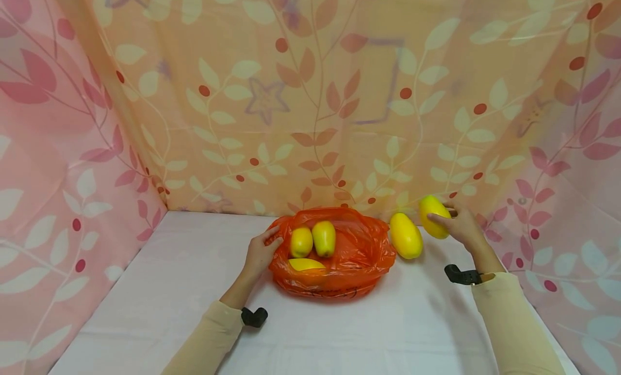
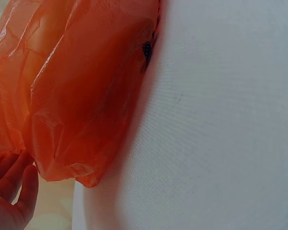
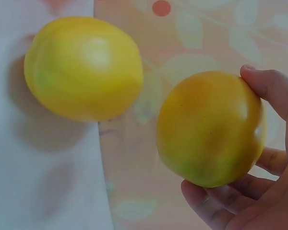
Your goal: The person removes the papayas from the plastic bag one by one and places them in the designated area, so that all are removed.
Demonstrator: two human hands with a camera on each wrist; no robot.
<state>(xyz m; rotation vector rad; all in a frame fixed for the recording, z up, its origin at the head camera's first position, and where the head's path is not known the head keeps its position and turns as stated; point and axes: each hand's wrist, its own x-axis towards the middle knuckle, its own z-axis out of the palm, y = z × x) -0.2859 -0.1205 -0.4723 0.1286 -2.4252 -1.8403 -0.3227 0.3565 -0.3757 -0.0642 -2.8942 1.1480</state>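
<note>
My right hand (image 1: 463,227) holds a yellow mango (image 1: 434,217) up above the table, thumb on one side and fingers on the other. A second yellow mango (image 1: 406,236) stands close by, right beside the bag. My left hand (image 1: 262,252) grips the left rim of an orange-red plastic bag (image 1: 361,256), its fingertips at the edge. Inside the open bag show two rounded yellow-green fruits (image 1: 324,238) and part of a yellow fruit (image 1: 305,264) near the front. In the left wrist view, the left fingers (image 2: 12,175) lie against the bag's side.
A white cloth (image 1: 160,289) covers the table. Patterned fabric walls (image 1: 310,95) close it in at the back and on both sides. The bag and the standing mango are near the back wall. Black wrist cameras (image 1: 254,317) sit on both wrists.
</note>
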